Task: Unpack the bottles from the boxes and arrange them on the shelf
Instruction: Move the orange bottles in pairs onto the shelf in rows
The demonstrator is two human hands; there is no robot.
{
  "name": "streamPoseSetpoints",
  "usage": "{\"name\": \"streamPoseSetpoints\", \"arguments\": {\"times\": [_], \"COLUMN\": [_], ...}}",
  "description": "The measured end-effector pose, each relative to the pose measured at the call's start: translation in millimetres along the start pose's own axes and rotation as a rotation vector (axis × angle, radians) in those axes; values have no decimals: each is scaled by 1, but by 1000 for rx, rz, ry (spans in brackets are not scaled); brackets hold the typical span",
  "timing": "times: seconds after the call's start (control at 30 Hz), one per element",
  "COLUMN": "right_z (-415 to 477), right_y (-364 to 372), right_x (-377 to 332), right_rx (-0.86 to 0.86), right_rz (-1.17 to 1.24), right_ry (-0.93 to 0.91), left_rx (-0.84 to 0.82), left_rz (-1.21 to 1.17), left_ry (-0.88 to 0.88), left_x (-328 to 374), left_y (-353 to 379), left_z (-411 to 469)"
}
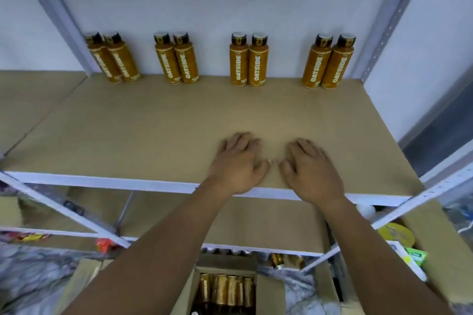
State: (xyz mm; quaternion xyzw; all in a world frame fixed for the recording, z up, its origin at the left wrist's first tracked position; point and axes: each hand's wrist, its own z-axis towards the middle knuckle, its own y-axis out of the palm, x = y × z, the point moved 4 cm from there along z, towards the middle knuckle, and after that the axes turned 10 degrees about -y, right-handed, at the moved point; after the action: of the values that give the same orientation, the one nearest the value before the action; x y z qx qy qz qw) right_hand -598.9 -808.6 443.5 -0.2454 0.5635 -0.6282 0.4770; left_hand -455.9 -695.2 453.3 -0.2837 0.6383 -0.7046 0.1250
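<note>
Eight amber black-capped bottles [239,64] — upright pairs on shelf [128,123], left hand [239,163], right hand [312,169] flat, fingers [238,141] outstretched

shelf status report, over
Left hand and right hand flat on shelf, empty. Eight bottles in pairs at back. More in box below. Nothing in the way.

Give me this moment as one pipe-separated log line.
left hand: flat on shelf board, empty | right hand: flat beside it, empty | Oatside bottles: eight upright, four pairs along back | cardboard box: open below, bottles inside
</note>
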Motion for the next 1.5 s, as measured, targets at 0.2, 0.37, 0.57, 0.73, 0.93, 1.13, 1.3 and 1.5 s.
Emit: {"name": "streamPoseSetpoints", "arguments": {"times": [0.2, 0.37, 0.57, 0.73, 0.93, 1.13, 1.3, 1.5], "right_z": [-85, -143, -188, -214, -262, -315, -358, -366], "right_y": [21, 83, 133, 193, 311, 446, 562, 681], "right_x": [-81, -144, -184, -163, -110, -66, -54, -44], "right_rx": [281, 147, -257, -606, -860, -914, -784, -566], "right_rz": [-82, -43, 56, 105, 150, 194, 292, 371], "right_ry": [46, 164, 305, 254, 169, 240, 367, 472], "left_rx": [280, 212, -312, -443, -612, -673, -635, -481], "left_rz": [11, -68, 44, 84, 30, -79, -171, -265], "left_ry": [227, 279, 113, -34, -221, -360, -391, -419], "left_x": [-46, -111, -166, -186, -215, -253, -283, -300], "left_y": [6, 37, 88, 152, 288, 440, 561, 668], "left_z": [-98, -166, -215, -244, -279, -308, -319, -293]}}
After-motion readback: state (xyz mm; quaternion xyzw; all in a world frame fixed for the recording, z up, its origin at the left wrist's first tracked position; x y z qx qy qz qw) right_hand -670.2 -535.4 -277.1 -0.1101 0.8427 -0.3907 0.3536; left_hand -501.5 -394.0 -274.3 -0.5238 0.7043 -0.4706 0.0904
